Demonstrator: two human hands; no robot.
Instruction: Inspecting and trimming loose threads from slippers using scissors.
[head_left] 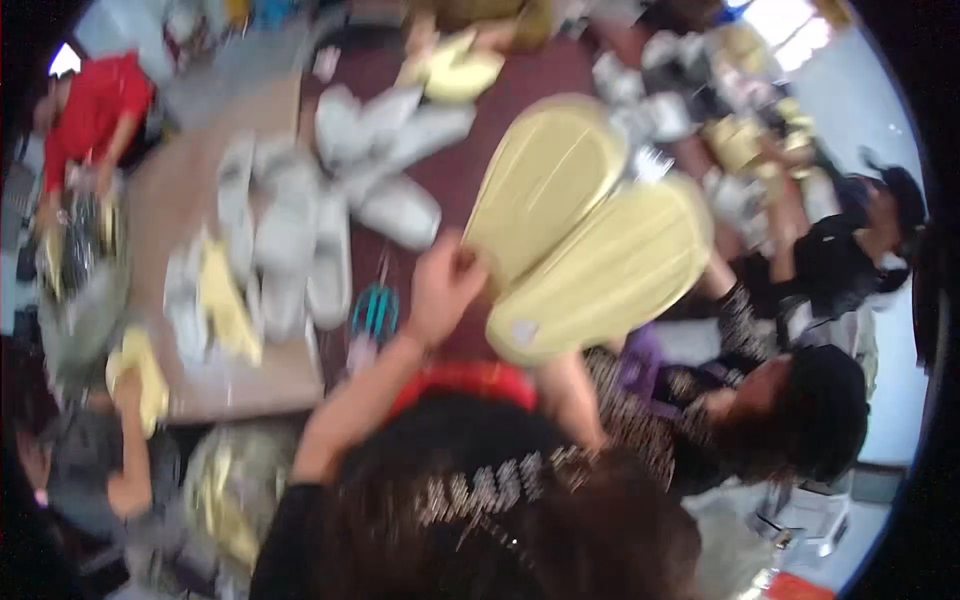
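Two pale yellow slippers [605,265] are held up side by side above the dark red table, their broad flat faces toward me and their narrower ends close together. My left hand [447,290] is closed at the lower edge of the left slipper [548,170], thumb and fingers pinching it. My right forearm [570,395] runs up under the near end of the other slipper. The right hand itself is hidden behind that slipper, which it appears to hold from below. A small pale spot marks the right slipper near its narrow end. The picture is blurred by motion.
Grey slippers [290,220] lie in a heap on the left, with more grey slippers [400,210] beyond my left hand. A teal object [376,312] lies near my left wrist. Co-workers sit around the table; one at the far side handles a yellow slipper [460,70].
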